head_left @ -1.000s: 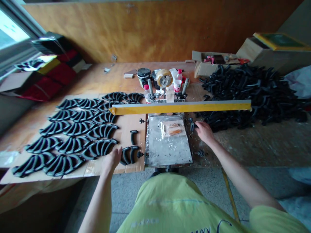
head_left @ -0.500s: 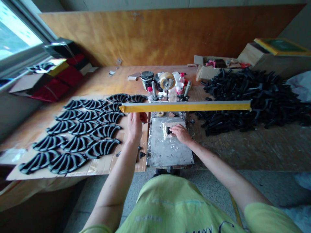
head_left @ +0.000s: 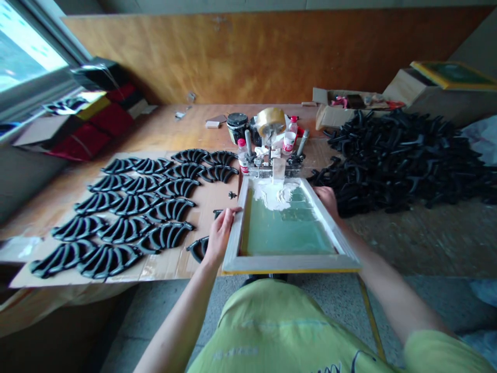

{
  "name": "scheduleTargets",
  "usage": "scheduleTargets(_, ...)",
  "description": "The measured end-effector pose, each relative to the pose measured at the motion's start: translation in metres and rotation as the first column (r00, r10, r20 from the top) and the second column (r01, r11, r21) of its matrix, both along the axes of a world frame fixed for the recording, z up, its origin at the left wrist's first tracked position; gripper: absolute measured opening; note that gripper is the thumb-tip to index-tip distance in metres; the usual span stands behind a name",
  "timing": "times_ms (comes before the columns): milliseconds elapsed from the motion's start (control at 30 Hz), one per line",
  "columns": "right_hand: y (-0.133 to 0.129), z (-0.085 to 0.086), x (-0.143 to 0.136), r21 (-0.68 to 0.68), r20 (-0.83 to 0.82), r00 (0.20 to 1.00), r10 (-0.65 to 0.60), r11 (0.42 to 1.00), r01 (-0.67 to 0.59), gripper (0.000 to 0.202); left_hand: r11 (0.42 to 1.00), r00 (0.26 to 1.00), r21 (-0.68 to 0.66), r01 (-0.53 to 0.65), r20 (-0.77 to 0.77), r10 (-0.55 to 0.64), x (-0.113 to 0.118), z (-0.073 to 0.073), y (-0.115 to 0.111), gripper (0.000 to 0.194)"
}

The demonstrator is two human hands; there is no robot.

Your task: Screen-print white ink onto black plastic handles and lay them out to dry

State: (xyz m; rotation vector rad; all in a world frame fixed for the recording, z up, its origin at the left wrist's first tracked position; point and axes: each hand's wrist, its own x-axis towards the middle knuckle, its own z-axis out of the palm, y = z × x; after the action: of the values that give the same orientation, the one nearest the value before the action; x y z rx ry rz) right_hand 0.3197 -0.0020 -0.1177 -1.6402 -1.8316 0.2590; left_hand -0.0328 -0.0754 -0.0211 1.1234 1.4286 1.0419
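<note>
A screen printing frame (head_left: 291, 262) with pale grey sides and a green mesh (head_left: 283, 235) lies lowered in front of me. White ink (head_left: 274, 194) is smeared over the far end of the mesh, around an upright squeegee-like strip (head_left: 278, 171). My left hand (head_left: 220, 230) holds the frame's left side with its fingers at the edge. On the opposite side, my right hand (head_left: 327, 201) grips the frame, its fingertips partly hidden. Whatever lies on the metal plate is covered by the frame. Left of it, rows of curved black plastic parts (head_left: 112, 224) rest on cardboard.
A big heap of black parts (head_left: 392, 160) covers the right of the table. Behind the frame stand a clamp mechanism (head_left: 272, 165), a tape roll (head_left: 271, 122), bottles (head_left: 289, 137) and an ink tub (head_left: 236, 127). Boxes (head_left: 93, 129) are at the far left.
The screen printing frame has swung down over the metal plate. My right hand has left the small black piece on the plate and moved to the frame's right side; my left hand has come down with it.
</note>
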Motion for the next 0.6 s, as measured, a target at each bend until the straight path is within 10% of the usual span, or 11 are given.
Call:
scheduleTargets(100,0.026,0.023,0.004,0.083,-0.001,0.992,-0.123,0.989,0.123,0.034,0.991,0.999,-0.129,0.032,-0.038,-0.037,-0.005,-0.034,-0.018,0.064)
scheduleTargets(300,0.066,0.049,-0.076,-0.015,0.188,0.956,0.227,0.973,-0.228,0.045,0.983,0.989,-0.179,-0.03,-0.149,0.003,-0.004,-0.087,-0.019,0.066)
scheduleTargets(433,0.057,0.04,-0.101,-0.192,0.304,0.902,0.307,0.947,-0.257,0.01,0.98,0.984,-0.193,-0.039,-0.178,0.004,-0.005,-0.097,-0.017,0.06)
scheduleTargets(600,0.002,0.03,-0.1,-0.169,0.341,0.803,0.488,0.873,-0.458,0.015,0.98,0.981,-0.197,-0.035,-0.196,-0.004,-0.007,-0.099,-0.018,0.058)
